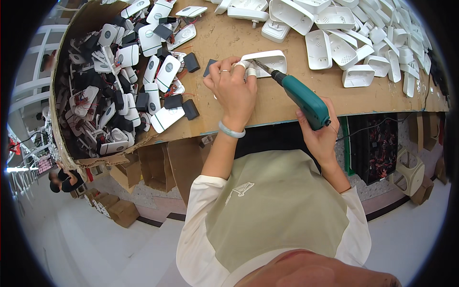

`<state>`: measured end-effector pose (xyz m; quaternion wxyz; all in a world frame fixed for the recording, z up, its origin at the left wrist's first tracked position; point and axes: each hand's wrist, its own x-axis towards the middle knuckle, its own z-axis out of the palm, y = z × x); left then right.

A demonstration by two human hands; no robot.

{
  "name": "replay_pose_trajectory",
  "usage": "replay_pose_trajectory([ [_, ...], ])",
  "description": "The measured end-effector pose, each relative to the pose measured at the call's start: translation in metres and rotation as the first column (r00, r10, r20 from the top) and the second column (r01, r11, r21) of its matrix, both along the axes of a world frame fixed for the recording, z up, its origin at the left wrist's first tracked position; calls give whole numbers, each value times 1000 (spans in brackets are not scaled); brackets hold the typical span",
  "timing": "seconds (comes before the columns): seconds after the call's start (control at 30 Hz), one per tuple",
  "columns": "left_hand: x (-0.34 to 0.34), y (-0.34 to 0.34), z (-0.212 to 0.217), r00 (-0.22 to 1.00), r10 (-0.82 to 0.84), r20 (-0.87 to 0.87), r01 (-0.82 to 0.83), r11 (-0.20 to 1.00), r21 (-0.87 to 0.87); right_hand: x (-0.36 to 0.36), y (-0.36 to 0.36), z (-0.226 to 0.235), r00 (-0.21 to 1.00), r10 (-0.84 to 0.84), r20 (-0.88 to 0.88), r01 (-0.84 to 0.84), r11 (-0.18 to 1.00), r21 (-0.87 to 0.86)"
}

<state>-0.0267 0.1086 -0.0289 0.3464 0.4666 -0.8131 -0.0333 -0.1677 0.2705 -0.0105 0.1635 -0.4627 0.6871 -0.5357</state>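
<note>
My right hand (321, 125) is wrapped round the rear of a green electric screwdriver (302, 98). The tool slants up and left, its metal bit reaching into the left part of a shallow white plastic housing (275, 60). At that same end my left hand (233, 88) has its fingers closed on the housing, pressing it near the bit. White finger covers sit on some of its fingertips. What lies beneath those fingers is hidden. A dark block (209, 68) shows just behind the left hand.
Left on the cardboard-covered table (210, 36) is a heap of white panels with black blocks (167, 73) and wires. Many empty white housings (318, 49) are piled at the far right. A dark cord (377, 125) runs rightward. Cardboard boxes (123, 213) and another person (67, 181) are beyond the left side.
</note>
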Motion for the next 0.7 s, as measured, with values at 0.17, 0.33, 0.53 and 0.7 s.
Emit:
replay_pose_trajectory([
  [0.17, 0, 0, 1, 1000, -2, 11, 2, 1000, 2, -2, -1, -2, 999, 21, -36, -21, 1000, -12],
  [0.33, 0, -2, -2, 1000, 18, 20, -17, 999, -33, -6, 2, -4, 996, 76, -50, -74, 997, 33],
  [0.53, -1, 0, 1, 1000, 4, 24, -4, 1000, -4, -2, 2, 3, 1000, 9, -18, -9, 1000, -19],
  [0.7, 0, -1, 0, 999, -3, 34, 4, 1000, -13, -4, 18, 4, 991, -32, 132, 30, 999, 16],
])
